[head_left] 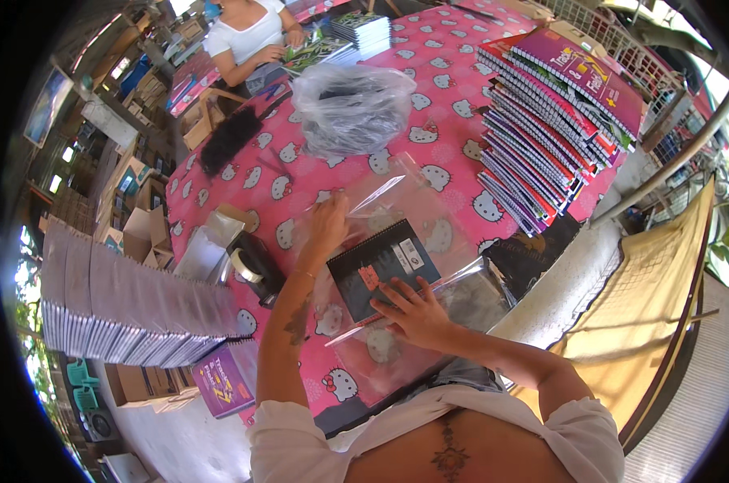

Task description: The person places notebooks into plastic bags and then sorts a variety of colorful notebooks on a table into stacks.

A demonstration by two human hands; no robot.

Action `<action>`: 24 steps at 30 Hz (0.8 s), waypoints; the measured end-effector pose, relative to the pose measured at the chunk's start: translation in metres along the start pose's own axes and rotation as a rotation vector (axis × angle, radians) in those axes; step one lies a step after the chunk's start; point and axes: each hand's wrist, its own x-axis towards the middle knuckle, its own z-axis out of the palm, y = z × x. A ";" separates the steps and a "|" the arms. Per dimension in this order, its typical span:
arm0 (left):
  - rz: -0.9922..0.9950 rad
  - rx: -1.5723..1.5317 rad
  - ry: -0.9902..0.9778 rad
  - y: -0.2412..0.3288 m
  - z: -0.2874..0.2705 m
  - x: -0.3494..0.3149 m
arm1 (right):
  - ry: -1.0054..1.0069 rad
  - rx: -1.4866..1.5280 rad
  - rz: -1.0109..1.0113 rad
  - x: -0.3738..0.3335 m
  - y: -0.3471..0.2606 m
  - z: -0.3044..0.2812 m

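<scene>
A black spiral-bound notebook [352, 278] with a white label and orange print lies on a sheet of clear plastic [417, 181] at the middle of the table. My right hand [413, 312] rests on the notebook's lower right part, its fingers spread. Beyond the notebook's upper left corner, my left hand [329, 219] is closed on the plastic sheet, which shows a shiny fold beside it; the fingertips are partly blurred. Left of my left forearm stands a black tape dispenser [256, 270] with a roll of tape.
A tall leaning stack of spiral notebooks [542, 121] stands at the far right. Crumpled clear plastic [352, 109] lies further back. Wrapped notebooks [139, 298] line the left side. Across the pink patterned tablecloth [429, 133], another person [248, 40] works beside piled books.
</scene>
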 end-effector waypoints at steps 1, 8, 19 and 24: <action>-0.020 0.013 0.010 0.000 -0.006 -0.003 | -0.011 -0.009 -0.013 0.001 -0.002 -0.001; -0.237 0.211 0.367 0.051 -0.050 -0.016 | 0.012 -0.037 -0.055 -0.003 0.012 0.002; -1.166 -1.319 0.005 0.026 -0.005 -0.155 | 0.020 0.056 -0.018 -0.003 -0.004 0.006; -1.102 -1.039 0.006 0.051 -0.021 -0.124 | -0.069 -0.017 0.048 -0.005 0.007 0.006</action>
